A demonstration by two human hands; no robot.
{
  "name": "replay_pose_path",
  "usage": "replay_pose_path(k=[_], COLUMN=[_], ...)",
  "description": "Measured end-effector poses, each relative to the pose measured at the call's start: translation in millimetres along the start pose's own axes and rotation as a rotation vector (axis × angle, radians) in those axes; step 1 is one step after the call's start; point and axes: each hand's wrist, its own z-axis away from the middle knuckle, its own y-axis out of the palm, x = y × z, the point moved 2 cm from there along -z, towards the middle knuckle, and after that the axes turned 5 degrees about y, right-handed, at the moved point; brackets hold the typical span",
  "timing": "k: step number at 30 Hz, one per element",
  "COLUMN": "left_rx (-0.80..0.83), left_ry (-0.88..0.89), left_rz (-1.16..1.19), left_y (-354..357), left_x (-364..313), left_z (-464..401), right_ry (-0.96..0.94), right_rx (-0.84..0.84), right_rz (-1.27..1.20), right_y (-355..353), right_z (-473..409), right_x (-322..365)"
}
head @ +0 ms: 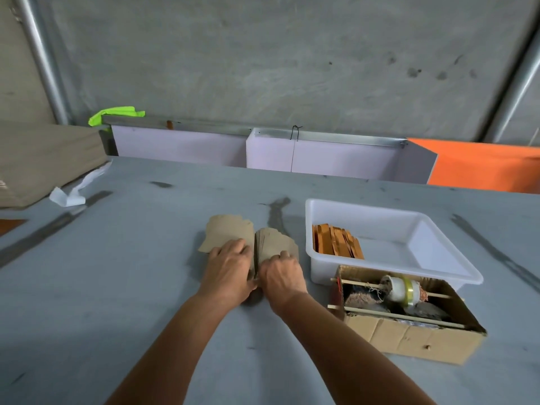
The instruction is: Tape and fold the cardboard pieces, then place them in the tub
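A stack of brown cardboard pieces (228,233) lies on the grey table, fanned out flat on the left. A second bundle of pieces (276,244) stands on edge just to its right. My left hand (229,270) rests on the flat pieces with its fingers curled over them. My right hand (282,276) grips the near end of the upright bundle. Both hands meet at the seam between the two groups. To the right stands a white plastic tub (391,217) with several orange-taped folded pieces (336,241) leaning in its left corner.
An open cardboard box (415,337) in front of the tub holds a tape roll (404,289) on a stick plus dark bundles. Crumpled white paper (68,194) lies far left. White panels and an orange board (485,165) line the table's back edge.
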Motion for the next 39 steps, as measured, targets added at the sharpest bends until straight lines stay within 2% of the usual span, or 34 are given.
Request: replay_pose_path(k=[5,10,17,20,23,27,29,32,36,39], left_rx=[-0.014,-0.046,-0.082,-0.213,-0.366,-0.421,-0.416,-0.407,-0.249,-0.218], left_ry=[0.006,-0.004,-0.095,-0.147,-0.250,-0.412,-0.413,-0.396,-0.328,-0.187], left_rz=[0.011,0.059,0.267,0.408,0.642,1.117,1.308,1.434,1.432,1.372], left_y=[3,5,-6,-20,-41,-67,-76,-83,-81,-71], left_x=[2,6,5,-3,-14,-32,-47,-69,-94,-114], left_z=[3,4,0,-3,-7,-4,2,16,38,54], right_ry=[0.006,0.117,0.263,0.382,0.485,0.533,0.532,0.521,0.505,0.409], right_rx=[-0.022,-0.110,-0.332,-0.412,-0.392,-0.221,-0.180,-0.151,-0.140,-0.255], right_rz=[-0.076,-0.232,-0.325,-0.561,-0.966,-1.432,-1.487,-1.600,-1.608,-1.573], right_y=[-4,-18,-47,-62,-69,-74,-74,-75,-70,-61], right_z=[1,7,14,19,29,61,81,114,154,186], right_x=[2,-11,-41,-60,-82,-102,-112,-129,-149,-161])
